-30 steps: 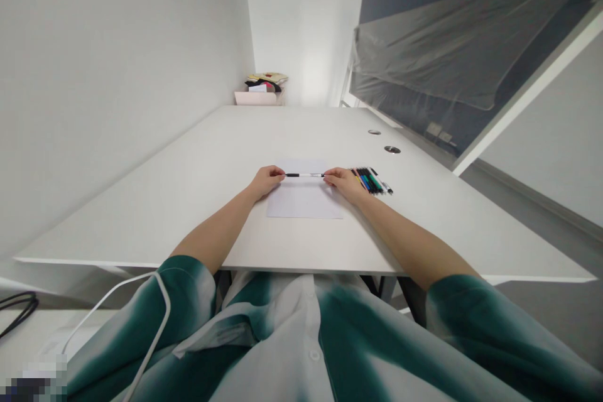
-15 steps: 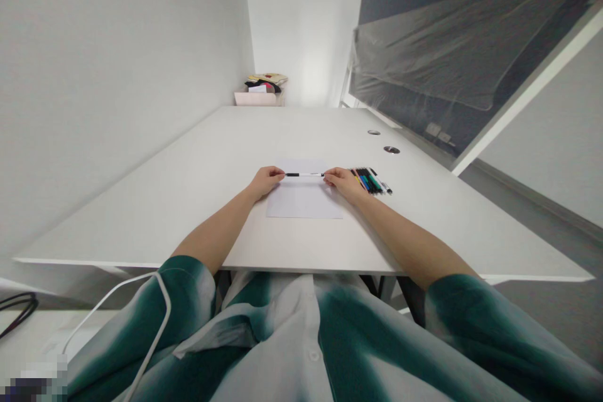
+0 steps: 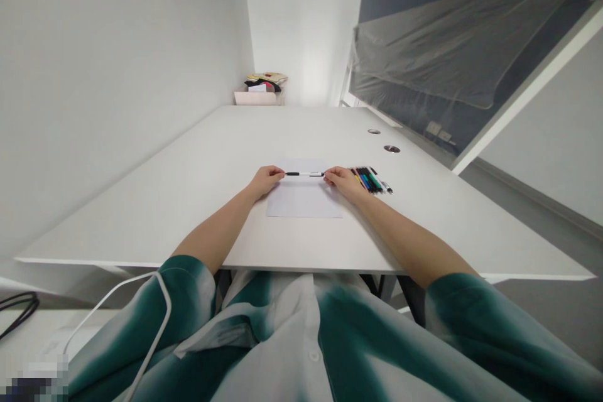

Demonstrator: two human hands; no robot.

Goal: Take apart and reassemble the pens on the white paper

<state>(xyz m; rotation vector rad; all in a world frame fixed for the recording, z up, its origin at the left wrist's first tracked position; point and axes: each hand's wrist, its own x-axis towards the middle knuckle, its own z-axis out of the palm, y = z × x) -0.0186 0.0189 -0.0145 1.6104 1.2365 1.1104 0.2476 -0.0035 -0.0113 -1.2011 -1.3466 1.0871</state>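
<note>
A white and black pen [image 3: 304,174] is held level above a sheet of white paper [image 3: 304,202]. My left hand [image 3: 266,181] pinches its black end on the left. At the opposite end, the fingertips of my right hand [image 3: 343,182] are closed on the pen's dark tip. The paper lies flat on the white table [image 3: 198,201]. Just beyond my right hand, several pens [image 3: 372,181] in black, blue, green, white and other colours lie side by side in a row, partly hidden by that hand.
Two round cable grommets [image 3: 391,149] are set in the table toward the right. A pale box [image 3: 255,98] with cloth-like items stands past the far end. A dark panel [image 3: 424,56] under plastic film rises on the right. A white cable [image 3: 164,301] crosses my left sleeve.
The pen has rolled slightly between my fingers, so its clip shows more clearly near the right end. Both hands keep nearly the same place.
</note>
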